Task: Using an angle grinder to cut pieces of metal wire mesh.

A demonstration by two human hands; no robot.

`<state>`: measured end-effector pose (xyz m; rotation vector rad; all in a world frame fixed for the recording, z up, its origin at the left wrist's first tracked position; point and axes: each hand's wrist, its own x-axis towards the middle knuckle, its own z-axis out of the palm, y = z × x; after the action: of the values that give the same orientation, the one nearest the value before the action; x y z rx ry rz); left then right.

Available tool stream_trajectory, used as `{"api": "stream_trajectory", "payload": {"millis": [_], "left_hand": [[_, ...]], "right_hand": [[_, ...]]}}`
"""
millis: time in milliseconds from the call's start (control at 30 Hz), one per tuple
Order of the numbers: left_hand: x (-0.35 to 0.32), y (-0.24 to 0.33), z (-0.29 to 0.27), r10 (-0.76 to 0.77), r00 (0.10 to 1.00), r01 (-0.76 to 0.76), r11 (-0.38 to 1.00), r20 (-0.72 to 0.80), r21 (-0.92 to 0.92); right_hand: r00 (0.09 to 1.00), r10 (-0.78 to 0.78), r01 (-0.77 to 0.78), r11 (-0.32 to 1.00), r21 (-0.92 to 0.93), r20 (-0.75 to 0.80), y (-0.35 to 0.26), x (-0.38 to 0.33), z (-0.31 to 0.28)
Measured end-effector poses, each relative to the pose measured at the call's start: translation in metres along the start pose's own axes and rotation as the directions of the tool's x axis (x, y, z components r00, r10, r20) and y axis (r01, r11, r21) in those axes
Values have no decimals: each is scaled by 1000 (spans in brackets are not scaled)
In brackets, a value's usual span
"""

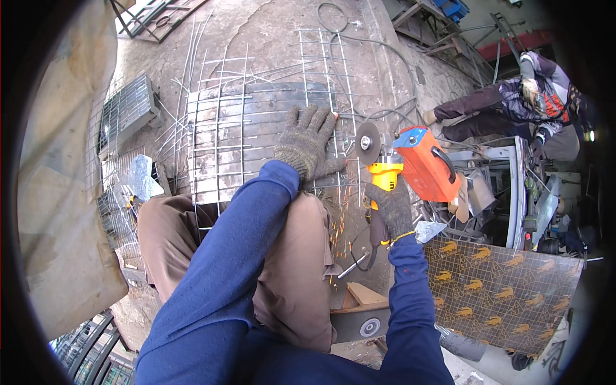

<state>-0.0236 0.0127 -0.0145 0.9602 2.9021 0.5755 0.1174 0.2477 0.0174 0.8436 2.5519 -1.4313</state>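
My left hand (304, 144), in a dark grey knit glove, lies flat with its fingers spread on a wire mesh (219, 138) of thin crossing rods. Under the mesh is a slatted dark metal surface (260, 102), and its far rods stick out beyond it. My gloved right hand (393, 206) is closed around a yellow angle grinder (386, 177), right of the mesh. The grinder's cutting disc (367, 142) stands upright near the mesh's right-hand rod ends; whether it touches them I cannot tell. Orange sparks (335, 237) streak down beside my right knee.
An orange-and-blue machine (427, 165) with a black handle stands just right of the grinder. Cables (404, 61) loop over the floor behind. Another person (520, 96) is low down at the far right. A patterned board (500, 292) lies at lower right, a metal box (128, 109) at left.
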Motion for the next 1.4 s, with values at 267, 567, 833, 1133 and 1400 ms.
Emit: {"api": "stream_trajectory", "payload": {"millis": [267, 567, 833, 1133, 1400], "left_hand": [[1, 1, 1, -22, 1000, 22, 999, 17, 28], [0, 0, 0, -16, 999, 15, 1000, 39, 22], [-2, -1, 1, -14, 1000, 14, 1000, -1, -1], [-1, 1, -4, -19, 999, 19, 1000, 39, -22], [0, -1, 2, -14, 1000, 14, 1000, 14, -26]], "right_hand": [[1000, -18, 18, 999, -26, 8, 2, 5, 0], [1000, -30, 30, 999, -28, -3, -1, 2, 1], [996, -86, 86, 996, 38, -6, -25, 11, -2], [996, -83, 82, 996, -38, -30, -36, 38, 4], [997, -70, 68, 995, -69, -19, -21, 50, 8]]}}
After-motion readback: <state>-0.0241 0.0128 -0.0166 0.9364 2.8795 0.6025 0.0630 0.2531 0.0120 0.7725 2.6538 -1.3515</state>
